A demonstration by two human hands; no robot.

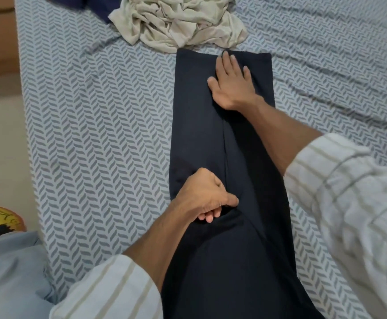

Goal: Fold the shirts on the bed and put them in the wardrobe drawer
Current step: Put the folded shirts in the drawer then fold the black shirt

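A dark navy shirt [197, 125] lies on the bed as a long narrow strip, both sides folded in to a seam down its middle. My right hand [230, 82] rests flat on its far end with fingers straight and spread. My left hand [205, 195] sits near the strip's middle, fingers curled and thumb pressed down, pinching the cloth at the seam. The strip's near end runs out of view under my arms.
A crumpled beige shirt [178, 21] lies in a heap just beyond the navy strip. Another dark garment [100, 6] peeks out at the top left. The bed sheet [95, 125] has a grey leaf pattern; its left edge drops to the floor [1, 146].
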